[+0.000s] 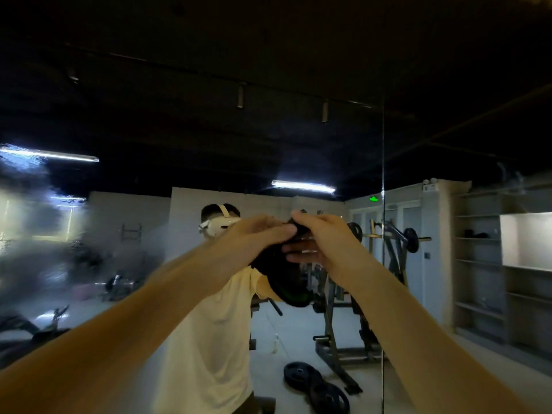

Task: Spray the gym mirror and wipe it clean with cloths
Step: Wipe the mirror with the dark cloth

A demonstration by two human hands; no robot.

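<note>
Two hands being used: dark cloth (283,279) being gripped at top edge by left hand (257,234) and right hand (325,243), close before mirror (44,234). Likely soft, light, limp; bunched edge being favoured for hold.

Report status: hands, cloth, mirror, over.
Left hand and right hand both grip the dark cloth, raised at the mirror. Hazy film on its left side, not yet wiped. No obstruction seen.
</note>
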